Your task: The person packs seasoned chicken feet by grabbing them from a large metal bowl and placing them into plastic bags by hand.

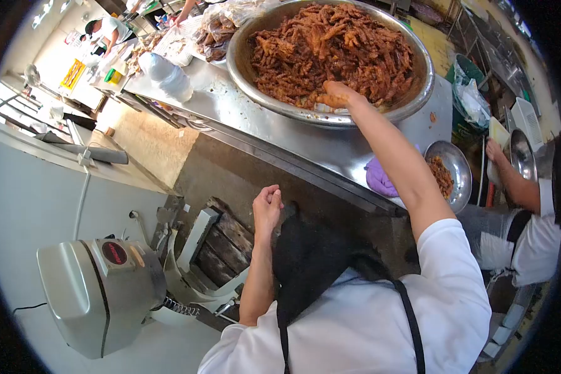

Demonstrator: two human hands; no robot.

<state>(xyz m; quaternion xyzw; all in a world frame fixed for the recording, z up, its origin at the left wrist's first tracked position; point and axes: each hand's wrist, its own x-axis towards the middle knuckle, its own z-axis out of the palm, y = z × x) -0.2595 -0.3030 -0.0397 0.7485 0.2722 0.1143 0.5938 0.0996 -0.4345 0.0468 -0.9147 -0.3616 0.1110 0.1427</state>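
Note:
My right hand [335, 96] reaches into the near side of a large metal basin [237, 62], its fingers partly hidden at the reddish-brown, sauce-coated pieces [336, 43] that fill it. What it holds, if anything, cannot be made out. My left hand [268, 202] hangs over the floor in front of the steel table [212, 100], fingers curled together, with nothing plainly visible in them. A purple cloth [380, 178] lies at the table's edge below my right forearm. Beside it stands a smaller metal bowl [461, 181] with some brown food inside.
A large mixer [100, 293] stands at the lower left. Stacked clear containers [166, 78] and plastic bags [224, 25] are on the table. A co-worker [530, 212] is close on the right, near a lined green bin [470, 93]. Another person [112, 31] works at the back left.

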